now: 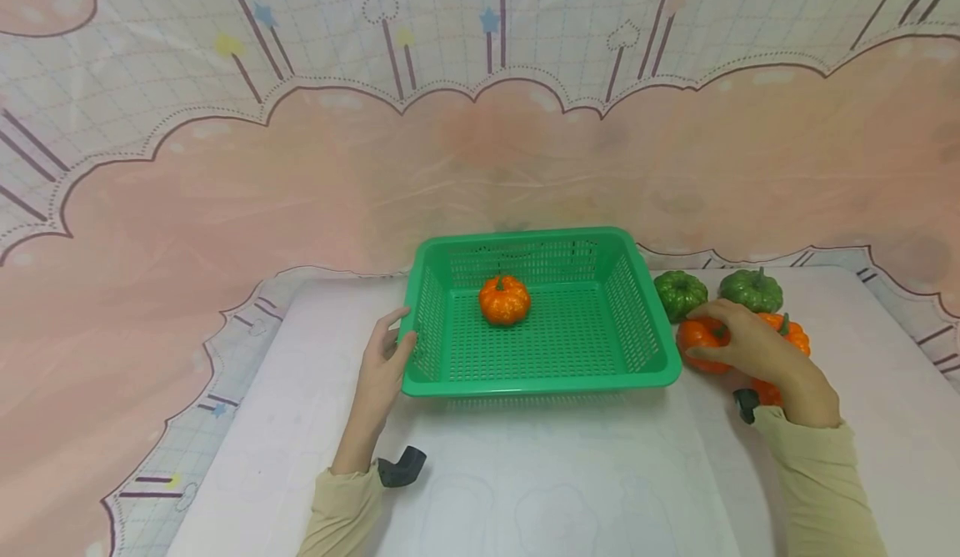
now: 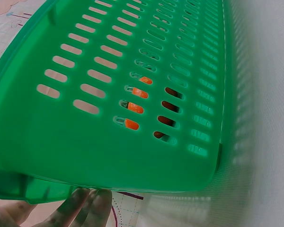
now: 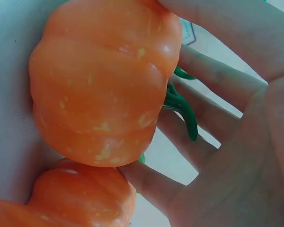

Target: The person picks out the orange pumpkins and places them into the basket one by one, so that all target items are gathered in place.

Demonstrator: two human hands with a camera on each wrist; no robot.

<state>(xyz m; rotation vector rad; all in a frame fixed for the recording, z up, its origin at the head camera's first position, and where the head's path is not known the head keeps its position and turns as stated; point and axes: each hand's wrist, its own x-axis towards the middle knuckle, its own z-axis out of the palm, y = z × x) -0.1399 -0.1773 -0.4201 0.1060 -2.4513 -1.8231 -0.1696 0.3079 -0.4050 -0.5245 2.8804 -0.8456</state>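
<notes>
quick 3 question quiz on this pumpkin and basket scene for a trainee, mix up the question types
1. True or false: the green basket holds two orange pumpkins.
2. Which does the right hand grip? A) a green pumpkin B) an orange pumpkin C) the basket rim
3. Fill in: the left hand touches the basket's ___ wall, by the person's own sides.

Key
1. False: only one orange pumpkin lies inside.
2. B: its fingers curl round the orange pumpkin just right of the basket; two green pumpkins sit behind, untouched.
3. Left.
</notes>
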